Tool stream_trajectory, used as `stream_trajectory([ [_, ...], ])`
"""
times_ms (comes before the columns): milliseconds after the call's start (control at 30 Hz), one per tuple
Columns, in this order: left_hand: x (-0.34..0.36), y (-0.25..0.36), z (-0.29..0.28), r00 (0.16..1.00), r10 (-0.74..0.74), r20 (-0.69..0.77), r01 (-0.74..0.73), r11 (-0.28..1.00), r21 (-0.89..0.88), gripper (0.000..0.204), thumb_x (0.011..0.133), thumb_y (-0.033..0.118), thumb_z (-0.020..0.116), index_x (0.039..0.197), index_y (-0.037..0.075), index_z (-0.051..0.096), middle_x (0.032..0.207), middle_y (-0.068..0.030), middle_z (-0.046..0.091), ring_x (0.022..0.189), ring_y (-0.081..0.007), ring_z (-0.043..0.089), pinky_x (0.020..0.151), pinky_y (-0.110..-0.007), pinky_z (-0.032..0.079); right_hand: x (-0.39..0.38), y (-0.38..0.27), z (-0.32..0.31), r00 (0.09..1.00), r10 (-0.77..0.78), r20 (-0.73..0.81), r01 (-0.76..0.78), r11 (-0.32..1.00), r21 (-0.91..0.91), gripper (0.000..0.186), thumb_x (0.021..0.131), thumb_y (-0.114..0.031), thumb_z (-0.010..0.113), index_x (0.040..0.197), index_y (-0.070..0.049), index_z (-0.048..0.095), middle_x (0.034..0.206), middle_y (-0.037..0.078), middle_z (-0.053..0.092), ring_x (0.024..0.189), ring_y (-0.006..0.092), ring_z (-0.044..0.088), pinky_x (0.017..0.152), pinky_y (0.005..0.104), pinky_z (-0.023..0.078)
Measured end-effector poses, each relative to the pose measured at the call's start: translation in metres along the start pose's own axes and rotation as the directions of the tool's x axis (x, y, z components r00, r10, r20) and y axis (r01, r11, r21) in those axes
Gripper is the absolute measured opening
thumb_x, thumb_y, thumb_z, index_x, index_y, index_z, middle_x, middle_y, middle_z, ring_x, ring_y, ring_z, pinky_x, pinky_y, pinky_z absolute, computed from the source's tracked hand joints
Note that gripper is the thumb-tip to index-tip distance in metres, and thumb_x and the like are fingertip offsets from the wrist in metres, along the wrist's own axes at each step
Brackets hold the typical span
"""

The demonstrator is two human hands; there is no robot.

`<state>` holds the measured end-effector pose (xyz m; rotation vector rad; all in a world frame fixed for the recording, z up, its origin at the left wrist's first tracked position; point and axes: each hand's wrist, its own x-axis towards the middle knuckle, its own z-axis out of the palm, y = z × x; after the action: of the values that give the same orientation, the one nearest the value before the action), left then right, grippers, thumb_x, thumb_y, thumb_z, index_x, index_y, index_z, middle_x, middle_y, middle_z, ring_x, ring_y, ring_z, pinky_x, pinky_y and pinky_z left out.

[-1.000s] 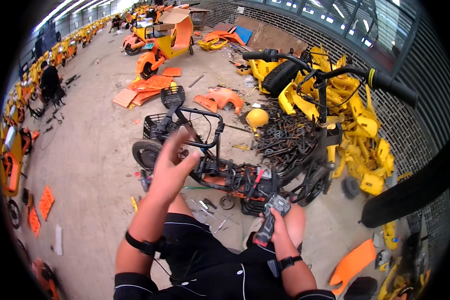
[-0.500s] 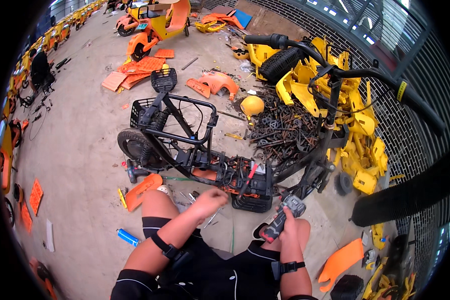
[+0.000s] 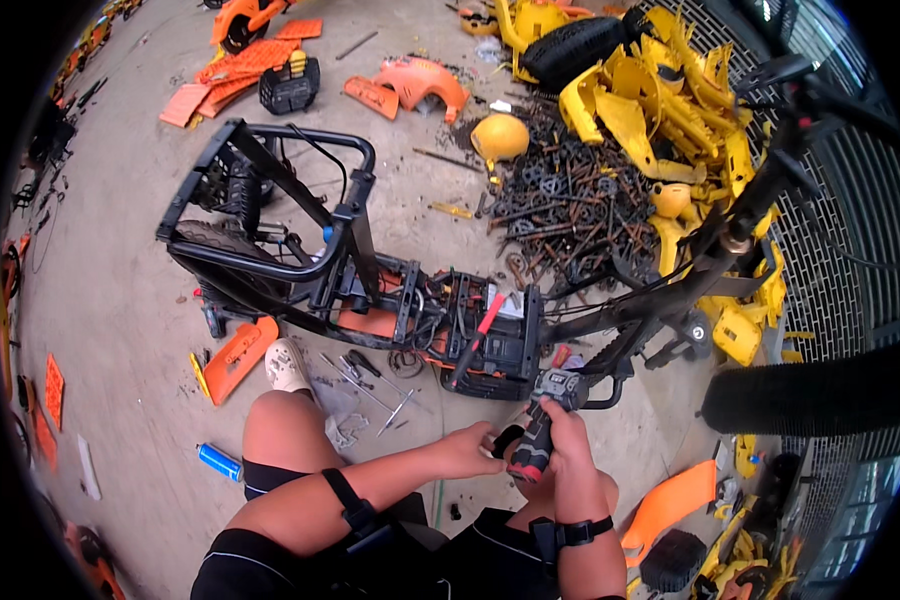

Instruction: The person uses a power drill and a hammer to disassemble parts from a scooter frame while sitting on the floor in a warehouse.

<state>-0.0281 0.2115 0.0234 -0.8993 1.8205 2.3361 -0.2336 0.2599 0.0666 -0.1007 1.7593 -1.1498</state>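
My right hand (image 3: 568,440) grips a grey and black cordless impact driver (image 3: 560,388) with red at its base, its head close to the front of a stripped black scooter frame (image 3: 320,268). My left hand (image 3: 467,450) is beside the driver's base, fingers curled; what they hold, if anything, is too small to make out. Wires and black parts fill the frame's open floor section (image 3: 440,320). A long tool with a red handle (image 3: 490,313) lies slanted across it. The driver's tip is hidden against the dark frame parts.
Metal hand tools (image 3: 395,410) and a clear plastic bag (image 3: 344,420) lie by my left shoe. A blue can (image 3: 219,462) and orange panel (image 3: 242,360) are at left. Beyond the frame lie rusty metal parts (image 3: 570,205) and yellow body panels (image 3: 620,125). A black ribbed roll (image 3: 810,398) juts in from the right.
My view has tipped downward and closer to the frame. My left hand has moved right and down from the frame's edge to the driver's base. The right hand keeps hold of the driver.
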Motion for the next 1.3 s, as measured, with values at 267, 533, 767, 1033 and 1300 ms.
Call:
stream_trajectory([
  [267,0.034,-0.001,0.0,0.987,-0.123,0.102,0.155,0.895,-0.418,0.087,0.082,0.015,0.067,0.154,0.003,0.019,0.129,-0.0162,0.055,0.103,-0.021,0.059,0.083,-0.032,0.049,0.042,0.019,0.017,0.998,0.062,0.023,-0.061,0.997,-0.038,0.027,0.094,-0.018,0.062,0.108,0.005,0.062,0.09,0.013,0.07,0.068,0.0207,0.066,0.06,0.0336,0.055],
  [533,0.037,0.018,0.008,0.984,-0.171,-0.049,0.134,0.893,-0.429,0.093,0.079,0.023,0.072,0.152,-0.002,0.018,0.115,-0.016,0.059,0.1,-0.0208,0.06,0.084,-0.032,0.049,0.062,0.031,0.041,0.998,0.053,-0.035,-0.057,0.992,-0.113,0.021,0.094,-0.016,0.06,0.107,0.001,0.063,0.089,0.011,0.069,0.067,0.0196,0.064,0.06,0.0327,0.053],
  [767,0.035,0.013,0.017,0.979,-0.144,-0.141,0.074,0.908,-0.413,0.094,0.081,0.027,0.074,0.149,-0.006,0.019,0.118,-0.019,0.058,0.107,-0.0257,0.061,0.092,-0.035,0.049,0.065,0.041,0.038,0.999,-0.035,-0.031,0.028,0.978,-0.208,0.023,0.095,-0.016,0.06,0.11,0.001,0.061,0.091,0.011,0.068,0.068,0.0185,0.063,0.06,0.032,0.053],
  [1033,0.037,0.003,0.019,0.98,-0.101,-0.174,0.038,0.944,-0.329,0.088,0.08,0.024,0.072,0.147,-0.007,0.023,0.118,-0.021,0.059,0.109,-0.0274,0.061,0.093,-0.036,0.049,0.057,0.034,0.045,0.999,0.035,-0.016,-0.037,0.991,-0.127,0.025,0.095,-0.018,0.061,0.109,0.002,0.06,0.092,0.012,0.069,0.068,0.0193,0.064,0.06,0.0324,0.053],
  [1300,0.03,0.013,0.011,0.979,-0.146,-0.144,0.086,0.93,-0.357,0.087,0.079,0.025,0.071,0.147,-0.005,0.025,0.111,-0.0196,0.061,0.095,-0.0259,0.065,0.078,-0.035,0.053,0.057,0.038,0.047,0.999,0.011,-0.044,-0.017,0.993,-0.121,0.026,0.096,-0.02,0.061,0.109,0.002,0.059,0.091,0.013,0.068,0.067,0.0191,0.064,0.059,0.032,0.053],
])
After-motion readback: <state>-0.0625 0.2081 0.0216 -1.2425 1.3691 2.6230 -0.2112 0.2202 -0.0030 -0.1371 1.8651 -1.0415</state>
